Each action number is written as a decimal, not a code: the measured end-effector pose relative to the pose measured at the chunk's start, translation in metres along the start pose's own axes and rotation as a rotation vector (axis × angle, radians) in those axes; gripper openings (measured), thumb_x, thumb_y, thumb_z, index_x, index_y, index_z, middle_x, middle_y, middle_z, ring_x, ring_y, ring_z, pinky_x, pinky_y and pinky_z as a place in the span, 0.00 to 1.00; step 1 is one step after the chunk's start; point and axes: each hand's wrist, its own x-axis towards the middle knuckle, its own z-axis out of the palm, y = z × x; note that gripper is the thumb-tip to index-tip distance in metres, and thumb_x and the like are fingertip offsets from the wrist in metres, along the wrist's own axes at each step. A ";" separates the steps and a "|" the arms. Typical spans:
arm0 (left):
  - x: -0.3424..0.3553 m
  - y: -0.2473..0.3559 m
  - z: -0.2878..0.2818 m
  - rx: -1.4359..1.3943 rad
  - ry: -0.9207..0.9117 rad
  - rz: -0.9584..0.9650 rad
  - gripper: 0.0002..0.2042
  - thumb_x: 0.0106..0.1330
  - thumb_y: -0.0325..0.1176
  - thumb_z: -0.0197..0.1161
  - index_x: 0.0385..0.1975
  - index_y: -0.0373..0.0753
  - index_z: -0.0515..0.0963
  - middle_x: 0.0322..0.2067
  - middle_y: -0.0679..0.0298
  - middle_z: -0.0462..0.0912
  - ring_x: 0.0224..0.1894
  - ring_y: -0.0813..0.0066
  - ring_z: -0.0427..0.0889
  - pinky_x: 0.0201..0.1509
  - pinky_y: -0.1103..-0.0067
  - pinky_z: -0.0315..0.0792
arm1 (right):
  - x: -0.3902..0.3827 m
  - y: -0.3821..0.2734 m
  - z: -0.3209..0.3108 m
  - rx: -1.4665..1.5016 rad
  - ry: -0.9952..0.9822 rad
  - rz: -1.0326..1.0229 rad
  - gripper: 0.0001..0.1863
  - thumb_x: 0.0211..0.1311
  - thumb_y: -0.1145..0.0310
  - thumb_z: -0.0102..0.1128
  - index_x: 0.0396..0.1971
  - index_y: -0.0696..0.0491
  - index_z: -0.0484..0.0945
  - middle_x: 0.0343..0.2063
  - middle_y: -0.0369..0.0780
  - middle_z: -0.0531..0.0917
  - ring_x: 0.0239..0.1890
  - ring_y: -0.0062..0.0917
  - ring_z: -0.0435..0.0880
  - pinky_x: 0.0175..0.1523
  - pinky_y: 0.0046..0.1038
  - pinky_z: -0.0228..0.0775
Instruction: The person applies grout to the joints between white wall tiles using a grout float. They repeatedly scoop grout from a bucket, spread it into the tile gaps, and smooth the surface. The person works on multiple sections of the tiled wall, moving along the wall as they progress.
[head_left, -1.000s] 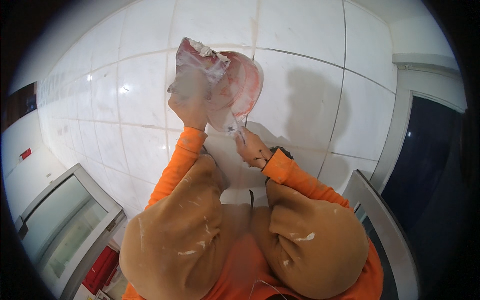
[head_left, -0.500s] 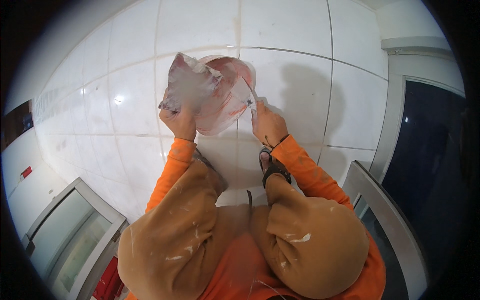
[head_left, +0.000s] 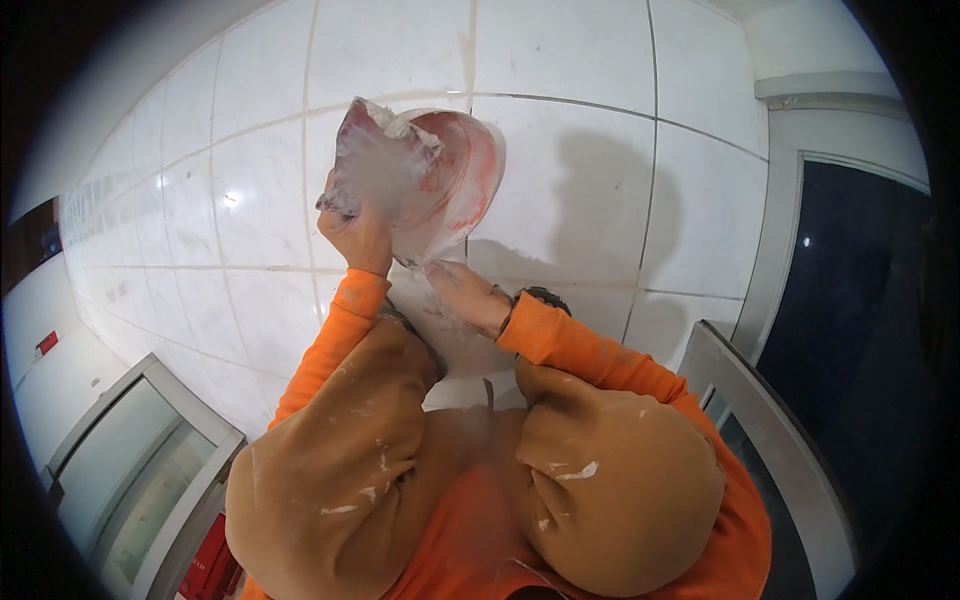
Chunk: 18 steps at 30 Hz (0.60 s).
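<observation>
My left hand (head_left: 358, 238) is closed on a crumpled bag (head_left: 372, 165) with white powdery stains, tilted over a round bowl (head_left: 482, 170). A blurred spot covers part of the bag. Reddish and whitish smears coat the bowl's inside, and its left part is hidden behind the bag. My right hand (head_left: 462, 295) is closed at the bowl's near edge, close to my left wrist. It grips a putty knife (head_left: 408, 262), of which only a small piece shows; the blade is hidden now. White residue marks my right hand.
White floor tiles (head_left: 560, 50) surround the bowl. My bent knees (head_left: 620, 490) in stained brown trousers are close below. Grey-framed panels stand at the left (head_left: 150, 450) and right (head_left: 770, 420). A dark doorway (head_left: 850, 270) lies at the far right, and a red object (head_left: 212, 560) at lower left.
My right hand has swung left and nearer, from the bowl's right side to its near edge, taking the putty knife out of the bowl's inside. My left hand and the bag have barely moved.
</observation>
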 end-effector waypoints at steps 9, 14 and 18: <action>0.032 0.001 -0.014 -0.203 0.007 -0.369 0.13 0.71 0.36 0.67 0.41 0.31 0.84 0.37 0.67 0.85 0.38 0.81 0.80 0.45 0.81 0.74 | -0.009 -0.062 -0.085 -1.430 0.331 -0.548 0.28 0.74 0.55 0.53 0.67 0.54 0.65 0.24 0.52 0.83 0.27 0.48 0.84 0.40 0.46 0.78; 0.045 -0.009 -0.015 -0.005 -0.122 -0.191 0.11 0.71 0.33 0.64 0.41 0.29 0.84 0.36 0.66 0.86 0.37 0.86 0.80 0.38 0.81 0.74 | -0.006 -0.080 -0.110 -1.511 0.363 -0.619 0.27 0.70 0.60 0.55 0.65 0.54 0.67 0.31 0.54 0.85 0.35 0.54 0.84 0.44 0.50 0.76; 0.044 0.009 -0.005 0.138 -0.222 -0.110 0.12 0.72 0.35 0.63 0.40 0.30 0.84 0.32 0.63 0.87 0.34 0.83 0.80 0.37 0.81 0.74 | -0.024 -0.107 -0.081 -1.585 0.416 -0.533 0.23 0.67 0.63 0.55 0.59 0.55 0.72 0.32 0.52 0.85 0.36 0.51 0.85 0.43 0.49 0.77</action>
